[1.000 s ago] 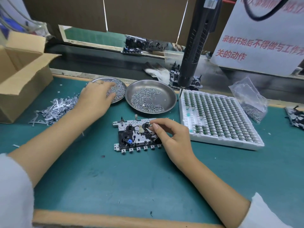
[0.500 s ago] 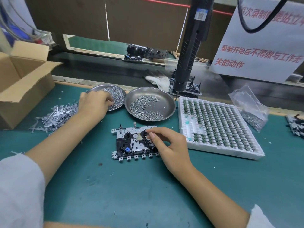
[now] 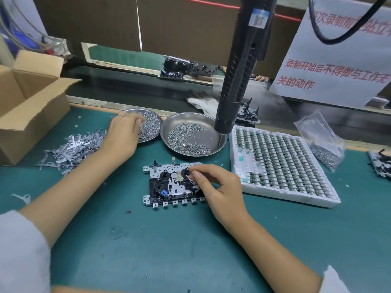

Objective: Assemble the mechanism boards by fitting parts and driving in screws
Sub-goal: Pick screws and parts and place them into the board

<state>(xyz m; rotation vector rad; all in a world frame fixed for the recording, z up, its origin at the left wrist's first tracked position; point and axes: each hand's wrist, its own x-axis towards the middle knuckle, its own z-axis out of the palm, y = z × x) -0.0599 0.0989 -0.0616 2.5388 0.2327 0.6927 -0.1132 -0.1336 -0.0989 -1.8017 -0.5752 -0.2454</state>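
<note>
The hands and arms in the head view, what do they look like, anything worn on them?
Both forearms are bare, with pale, fuzzy sleeves pushed up toward the elbows. The left hand wears a thin ring on one finger. The right hand wears no glove, and no ring shows.

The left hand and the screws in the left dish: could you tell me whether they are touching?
Touching. The head view shows the left hand reaching over the left dish, its fingertips down in the pile of screws, with no gap visible.
</note>
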